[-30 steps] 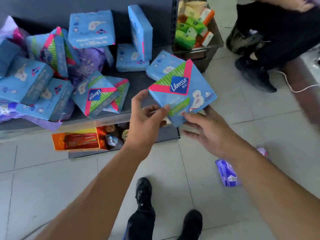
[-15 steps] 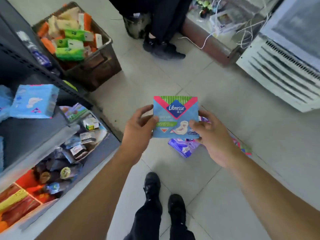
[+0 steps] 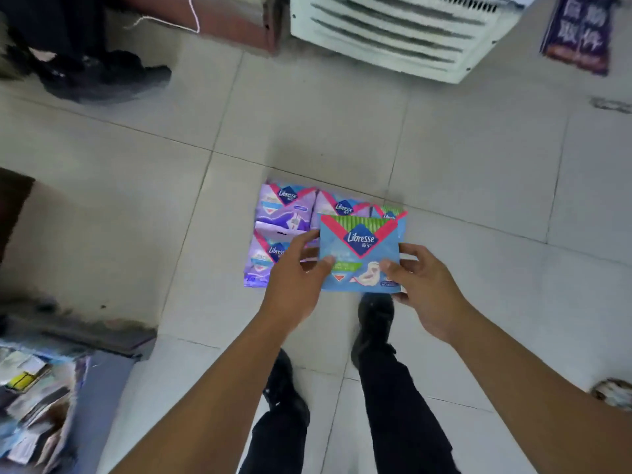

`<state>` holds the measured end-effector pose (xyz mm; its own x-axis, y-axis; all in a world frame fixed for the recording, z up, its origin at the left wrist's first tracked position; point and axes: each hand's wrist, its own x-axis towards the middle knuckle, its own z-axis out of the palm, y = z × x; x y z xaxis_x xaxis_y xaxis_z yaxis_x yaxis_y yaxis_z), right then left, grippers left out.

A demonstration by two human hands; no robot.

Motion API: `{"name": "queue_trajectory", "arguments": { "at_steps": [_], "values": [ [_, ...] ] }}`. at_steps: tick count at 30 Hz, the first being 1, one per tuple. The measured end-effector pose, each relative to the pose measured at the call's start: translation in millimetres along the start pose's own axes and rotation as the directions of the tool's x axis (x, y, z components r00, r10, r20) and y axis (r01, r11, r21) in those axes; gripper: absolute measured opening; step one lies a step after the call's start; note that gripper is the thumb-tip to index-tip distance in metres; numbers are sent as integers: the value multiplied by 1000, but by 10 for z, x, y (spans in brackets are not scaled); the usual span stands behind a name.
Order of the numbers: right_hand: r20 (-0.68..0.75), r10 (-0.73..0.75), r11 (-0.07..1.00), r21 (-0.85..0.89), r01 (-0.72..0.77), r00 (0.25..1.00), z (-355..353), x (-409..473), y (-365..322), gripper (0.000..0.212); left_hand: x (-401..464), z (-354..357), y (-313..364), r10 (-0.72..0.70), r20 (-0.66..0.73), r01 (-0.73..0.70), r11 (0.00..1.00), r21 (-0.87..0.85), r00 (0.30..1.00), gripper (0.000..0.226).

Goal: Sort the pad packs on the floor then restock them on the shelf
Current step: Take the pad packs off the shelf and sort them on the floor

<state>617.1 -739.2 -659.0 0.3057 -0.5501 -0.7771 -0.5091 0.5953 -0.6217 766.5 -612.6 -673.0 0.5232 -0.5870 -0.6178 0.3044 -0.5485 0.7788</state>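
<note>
A blue Libresse pad pack [image 3: 359, 248] with a green and pink top is held flat in front of me above the floor. My left hand [image 3: 294, 282] grips its left edge and my right hand [image 3: 424, 285] grips its right edge, thumbs on the front. Just beyond it, purple Libresse packs [image 3: 285, 213] lie side by side on the white tiles, with a second one [image 3: 265, 258] nearer me. Another blue and green pack [image 3: 391, 212] peeks out behind the held one. The shelf is mostly out of frame.
A white louvred appliance [image 3: 393, 32] stands at the far side. Another person's dark shoe [image 3: 102, 77] is at the upper left. A low shelf corner with small goods [image 3: 37, 398] sits at the lower left. My own shoes [image 3: 374, 323] stand below the pack.
My view has swung away from the shelf toward the open floor. Both hands keep the blue pack and have carried it over the row of purple packs lying on the tiles.
</note>
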Motion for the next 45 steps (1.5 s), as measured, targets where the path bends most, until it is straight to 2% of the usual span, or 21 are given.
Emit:
{"name": "queue_trajectory", "arguments": {
  "at_steps": [4,7,10,13,17,20,23,29,39,45],
  "values": [
    [-157,44,997,73,-32,987,-535,724,160,23,605,592,-171,15,35,-24,964,264,999,36],
    [-246,71,995,87,-51,967,-919,1563,416,23,1217,1010,-452,64,34,-72,869,490,997,36],
    [-262,97,994,71,-81,960,-1204,2449,798,29,1839,1419,-826,97,89,-131,744,655,991,38],
    [-244,128,992,35,-123,961,-1334,3126,1217,32,2309,1722,-1126,116,116,-164,658,735,986,39],
    [-250,137,990,18,-137,959,-1375,3676,1602,33,2713,1952,-1410,131,135,-188,649,737,982,40],
    [-255,117,993,16,-116,960,-1326,3901,1715,32,2846,2023,-1501,143,144,-203,660,724,979,46],
    [-264,83,996,-11,-89,961,-1284,4016,1768,30,2913,2054,-1537,169,147,-223,665,712,974,42],
    [-294,34,981,-171,-88,955,-1246,4017,1761,35,2939,2114,-1479,171,153,-229,681,695,973,41],
    [-282,48,970,-214,-112,958,-1234,4028,1747,40,2913,2014,-1482,157,117,-193,673,714,981,44],
    [-314,-6,923,-368,-116,949,-1265,3920,1620,46,2863,1858,-1430,164,98,-181,638,748,982,34]
  ]
}}
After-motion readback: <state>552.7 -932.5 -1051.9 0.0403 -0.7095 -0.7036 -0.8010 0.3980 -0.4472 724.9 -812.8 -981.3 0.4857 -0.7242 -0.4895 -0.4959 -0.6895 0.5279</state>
